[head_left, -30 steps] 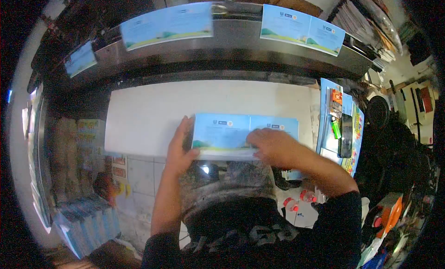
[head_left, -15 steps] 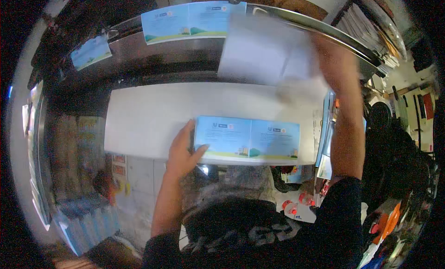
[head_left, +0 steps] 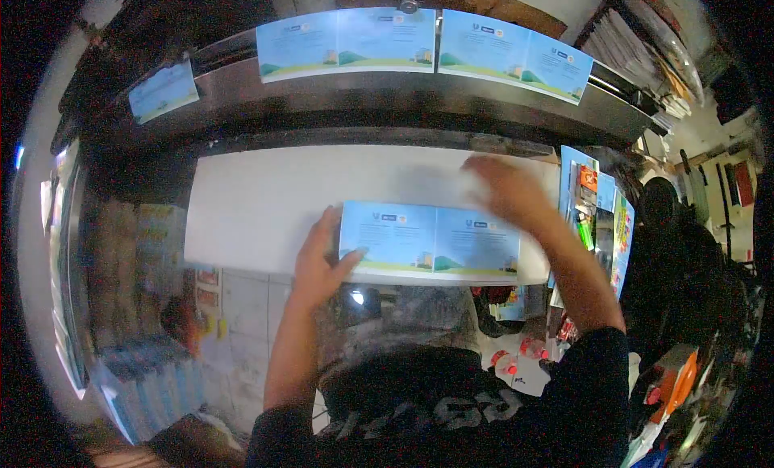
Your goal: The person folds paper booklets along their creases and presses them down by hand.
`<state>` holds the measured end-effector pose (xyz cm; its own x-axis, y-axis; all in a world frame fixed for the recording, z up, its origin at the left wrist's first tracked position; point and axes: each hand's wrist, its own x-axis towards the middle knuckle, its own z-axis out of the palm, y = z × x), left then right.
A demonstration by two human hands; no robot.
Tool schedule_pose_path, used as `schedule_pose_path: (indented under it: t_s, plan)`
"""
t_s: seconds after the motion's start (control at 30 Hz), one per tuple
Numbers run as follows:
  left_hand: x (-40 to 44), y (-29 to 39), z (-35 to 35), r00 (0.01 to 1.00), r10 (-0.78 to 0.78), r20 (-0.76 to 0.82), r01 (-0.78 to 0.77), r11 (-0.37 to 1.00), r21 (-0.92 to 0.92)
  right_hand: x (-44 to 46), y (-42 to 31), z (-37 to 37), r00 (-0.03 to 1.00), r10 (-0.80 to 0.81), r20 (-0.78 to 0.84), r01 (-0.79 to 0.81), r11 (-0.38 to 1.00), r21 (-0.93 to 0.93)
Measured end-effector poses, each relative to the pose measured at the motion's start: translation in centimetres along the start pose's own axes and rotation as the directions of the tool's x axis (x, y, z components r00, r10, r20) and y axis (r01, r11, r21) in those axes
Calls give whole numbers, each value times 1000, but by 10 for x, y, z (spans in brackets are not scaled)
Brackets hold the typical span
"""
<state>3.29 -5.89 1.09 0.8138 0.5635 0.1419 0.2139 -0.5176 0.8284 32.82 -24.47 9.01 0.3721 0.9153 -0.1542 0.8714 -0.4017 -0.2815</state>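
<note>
A light-blue printed sheet (head_left: 397,241) with two matching panels lies on the white board (head_left: 258,198) in front of me, apparently the top of a thin stack. My left hand (head_left: 318,258) grips its left edge, thumb over the print and fingers along the side. My right hand (head_left: 512,194) is smeared by motion above the board, near the sheet's upper right corner; its fingers do not show clearly. Along the dark rail behind the board lean two similar sheets, a left one (head_left: 343,45) and a right one (head_left: 512,53).
A smaller blue print (head_left: 164,91) hangs at the rail's left end. Right of the board stand colourful printed items (head_left: 588,202). Bundled blue-edged papers (head_left: 153,387) sit low at the left. Red-capped bottles (head_left: 506,361) are below the board, and papers (head_left: 617,45) fill the upper right.
My right hand has come down from the rail to above the board. The blurred paper near it before now shows as the right sheet on the rail. My left hand stays put.
</note>
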Motion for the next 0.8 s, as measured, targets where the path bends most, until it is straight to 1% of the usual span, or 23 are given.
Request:
schedule_pose_path:
  t_s: [0.03,0.07,0.1,0.13,0.2,0.23,0.27,0.3,0.33,0.37,0.4,0.43,0.47,0.5,0.53,0.57,0.6,0.63,0.7,0.77,0.8]
  plan:
    - [0,-1,0,1000,-3,-4,3,1000,-17,-22,-21,26,982,-183,-51,177,979,-101]
    - [0,-2,0,1000,-3,0,3,1000,-17,-39,-41,46,960,-278,-42,270,953,-139]
    - [-1,-3,-1,1000,5,-7,-6,998,-64,-56,-59,52,955,-296,27,297,944,-143]
    - [-2,-4,-2,1000,12,-16,-14,994,-109,-65,-64,57,954,-298,26,299,944,-142]
    - [-2,-11,-5,1000,24,-1,-24,993,-117,-75,-69,61,928,-346,142,370,904,-216]
    - [-4,-16,-4,999,38,16,-35,991,-126,-75,-68,58,928,-343,145,368,906,-211]
    - [-5,-20,0,999,36,27,-32,991,-129,-71,-67,47,924,-312,221,338,936,-94]
    - [-4,-26,5,999,41,-1,-39,930,-366,-64,-63,32,912,-287,292,296,955,16]
    - [-3,-27,8,998,43,-34,-55,817,-574,-56,-58,18,894,-275,355,247,961,121]
    - [-2,-26,6,999,45,-29,-53,818,-573,-47,-53,5,909,-313,274,280,948,153]
    - [-2,-22,3,999,54,-9,-53,930,-364,-34,-54,-7,929,-269,256,264,963,54]
    - [-1,-18,0,998,58,10,-56,989,-134,-19,-49,-18,923,-284,259,306,951,-47]
    - [-1,-13,0,998,58,11,-56,990,-133,-5,-37,-21,941,-291,171,292,956,20]
    - [-1,-7,2,999,33,20,-34,998,54,7,-38,-36,957,-223,187,231,973,-23]
    - [0,-2,4,1000,7,24,-13,971,238,17,-29,-36,965,-224,136,227,974,-10]
    - [1,1,4,1000,7,24,-13,971,239,25,-21,-31,970,-226,94,229,973,-17]
    - [2,3,4,999,-26,18,22,981,195,30,-15,-27,972,-229,54,231,973,-23]
    - [2,4,4,998,-60,13,57,987,150,31,-12,-27,972,-230,54,232,973,-21]
    - [4,4,4,999,-52,15,49,989,141,31,-6,-32,959,-278,60,278,961,0]
    - [3,2,5,999,-48,11,47,990,132,25,15,-50,966,-258,-27,252,956,-152]
    - [3,-1,5,999,-23,-25,25,998,51,18,12,-78,993,-33,-112,16,988,-152]
